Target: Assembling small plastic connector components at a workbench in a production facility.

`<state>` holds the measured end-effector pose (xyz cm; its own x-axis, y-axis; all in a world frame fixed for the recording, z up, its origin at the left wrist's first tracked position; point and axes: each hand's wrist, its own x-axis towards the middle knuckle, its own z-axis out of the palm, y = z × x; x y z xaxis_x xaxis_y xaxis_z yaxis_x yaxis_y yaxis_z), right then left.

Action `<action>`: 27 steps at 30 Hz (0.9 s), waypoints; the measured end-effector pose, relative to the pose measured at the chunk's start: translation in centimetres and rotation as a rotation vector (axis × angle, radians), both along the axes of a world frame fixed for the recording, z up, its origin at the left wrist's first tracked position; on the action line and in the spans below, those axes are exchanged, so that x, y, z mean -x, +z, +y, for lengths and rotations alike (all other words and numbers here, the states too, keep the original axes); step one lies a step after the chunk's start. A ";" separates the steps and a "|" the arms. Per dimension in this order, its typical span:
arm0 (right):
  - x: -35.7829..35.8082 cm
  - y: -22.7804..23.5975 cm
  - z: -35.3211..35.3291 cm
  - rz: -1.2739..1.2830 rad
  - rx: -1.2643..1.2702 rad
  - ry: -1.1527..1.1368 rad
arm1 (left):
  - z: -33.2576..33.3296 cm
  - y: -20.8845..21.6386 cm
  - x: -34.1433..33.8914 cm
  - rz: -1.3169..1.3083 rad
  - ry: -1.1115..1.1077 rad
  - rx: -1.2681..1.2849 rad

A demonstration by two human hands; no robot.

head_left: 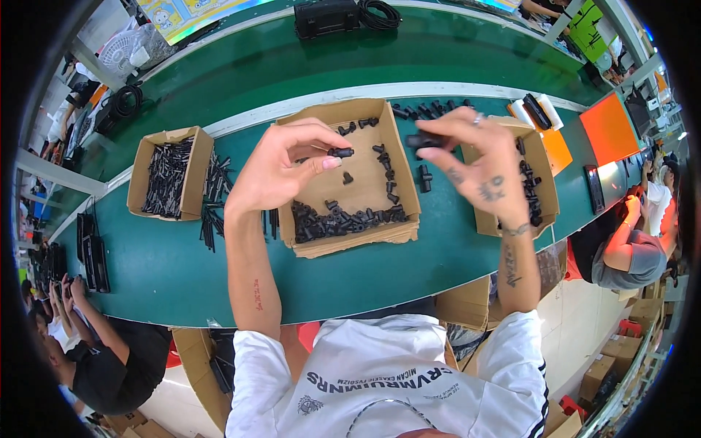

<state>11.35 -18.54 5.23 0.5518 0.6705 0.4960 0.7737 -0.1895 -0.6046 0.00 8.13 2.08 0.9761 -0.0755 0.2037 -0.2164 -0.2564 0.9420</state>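
My left hand (281,164) pinches a small black plastic fitting (341,152) between thumb and fingers, above a shallow cardboard box (314,175). Inside that box many similar fittings (350,221) are heaped along the near side, with others along the right and far walls. Off the box's right side, my right hand (475,157) grips a larger black cylindrical part (423,140). The two held pieces are apart. Below the right hand's piece, another black cylindrical part (425,178) stands or lies on the green table (350,281); I cannot tell which.
Left, a cardboard box (193,175) holds thin black rods, with loose rods (217,179) beside it. Right, another box (540,212) contains black parts. More black parts (431,109) lie behind. Beyond runs a green conveyor belt (255,69). Co-workers (628,248) sit on both sides.
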 end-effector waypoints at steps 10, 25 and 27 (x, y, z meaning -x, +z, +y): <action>2.5 -1.1 3.8 0.015 -0.102 0.016 | -1.7 1.7 0.7 -0.246 0.100 -0.096; 4.0 -0.7 2.9 0.101 -0.198 0.005 | -4.2 3.0 2.2 -0.513 0.323 -0.472; 4.2 -0.7 3.0 0.119 -0.207 0.002 | -4.5 3.1 2.5 -0.536 0.325 -0.484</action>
<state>7.13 -15.58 4.56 0.6128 0.5626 0.5549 0.6953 -0.0502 -0.7170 -2.52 3.64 5.15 0.7428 -0.0042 0.6695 -0.4532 -0.7393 0.4981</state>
